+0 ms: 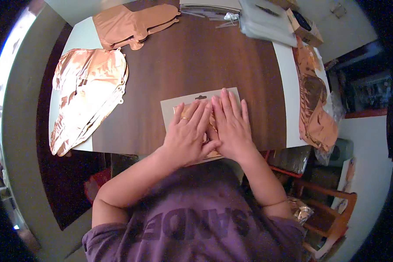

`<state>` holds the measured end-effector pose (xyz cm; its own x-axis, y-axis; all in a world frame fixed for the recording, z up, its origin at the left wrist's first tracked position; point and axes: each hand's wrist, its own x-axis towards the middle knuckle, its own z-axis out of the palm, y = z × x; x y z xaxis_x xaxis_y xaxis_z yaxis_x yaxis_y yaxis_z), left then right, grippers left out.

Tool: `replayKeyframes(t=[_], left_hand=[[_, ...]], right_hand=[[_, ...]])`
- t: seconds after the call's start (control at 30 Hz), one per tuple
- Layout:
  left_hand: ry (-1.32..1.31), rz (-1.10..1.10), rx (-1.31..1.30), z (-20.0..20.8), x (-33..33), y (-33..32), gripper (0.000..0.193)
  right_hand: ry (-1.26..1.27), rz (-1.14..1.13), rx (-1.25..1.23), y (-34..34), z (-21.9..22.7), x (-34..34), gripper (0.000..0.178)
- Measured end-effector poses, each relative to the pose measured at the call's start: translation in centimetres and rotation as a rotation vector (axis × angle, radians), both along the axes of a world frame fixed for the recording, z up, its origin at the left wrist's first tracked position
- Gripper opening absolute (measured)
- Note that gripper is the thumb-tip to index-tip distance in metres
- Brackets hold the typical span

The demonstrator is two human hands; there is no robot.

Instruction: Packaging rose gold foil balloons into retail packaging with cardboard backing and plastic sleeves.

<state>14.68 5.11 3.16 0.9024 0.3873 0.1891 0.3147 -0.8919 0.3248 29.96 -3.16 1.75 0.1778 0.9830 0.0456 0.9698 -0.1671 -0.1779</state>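
A pale card [167,109] with a hang slot at its top lies near the table's front edge, turned slightly. On it rests a folded piece of rose-gold foil [212,123], mostly covered by my hands. My left hand [187,134], with a ring on one finger, presses flat on the foil, its thumb reaching toward the right. Beside it my right hand [232,126] also lies flat, fingers stretched toward the card's top edge. The fingertips of both hands come close together over the middle. Neither hand grips anything.
Flat rose-gold foil balloons [89,83] are piled at the table's left, with more foil balloons [133,24] at the far left. Another foil pile [316,100] hangs over the right edge. Clear plastic bags [264,26], stacked cards [209,5] and a small box [305,27] stand at the back. A wooden chair [334,214] is lower right.
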Motion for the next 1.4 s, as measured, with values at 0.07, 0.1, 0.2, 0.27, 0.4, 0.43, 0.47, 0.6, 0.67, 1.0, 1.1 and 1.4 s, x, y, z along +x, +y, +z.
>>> replayKeyframes(t=[0.07,0.1,0.2,0.27,0.4,0.43,0.47,0.6,0.67,1.0,1.1,1.4], left_hand=[[0.021,0.008,0.017,-0.8,-0.8,0.1,0.087],[0.016,0.034,0.029,-0.9,-1.3,0.1,0.087],[0.027,0.104,0.047,-1.1,-2.9,0.3,0.086],[0.097,0.146,0.111,-1.1,-3.9,0.1,0.088],[0.121,0.190,0.123,-0.3,-4.8,0.2,0.086],[0.122,0.195,0.114,0.2,-4.6,0.3,0.085],[0.122,0.199,0.105,0.5,-4.2,0.6,0.083],[-0.007,-0.033,0.112,1.5,-1.8,1.6,0.079],[0.001,-0.067,0.115,-0.1,-1.2,2.1,0.080],[0.063,-0.101,0.082,-1.1,-1.9,2.2,0.087],[0.087,-0.128,0.064,-0.9,-1.8,1.5,0.088],[0.048,-0.176,-0.076,0.1,-2.3,-0.1,0.087]], right_hand=[[0.015,0.006,0.018,-0.1,0.2,-0.1,0.074],[0.032,0.013,0.037,-0.2,0.3,-0.2,0.073],[0.068,0.006,0.039,-0.2,0.6,-0.2,0.074],[0.069,0.009,0.047,-0.1,0.5,-0.2,0.075],[0.063,0.016,0.061,-0.2,0.7,-0.3,0.076],[0.063,0.014,0.062,-0.3,0.7,-0.3,0.076],[0.062,0.012,0.061,-0.2,0.6,-0.2,0.076],[0.034,0.006,0.098,-0.1,0.3,-0.3,0.073],[0.026,0.006,0.116,-0.4,0.1,-0.1,0.071],[0.538,-0.327,0.467,-12.8,-0.7,-1.4,0.012],[1.390,-0.523,0.243,-15.4,-4.7,-4.4,0.012],[1.840,-0.785,0.347,-10.5,-3.0,-8.2,0.031]])
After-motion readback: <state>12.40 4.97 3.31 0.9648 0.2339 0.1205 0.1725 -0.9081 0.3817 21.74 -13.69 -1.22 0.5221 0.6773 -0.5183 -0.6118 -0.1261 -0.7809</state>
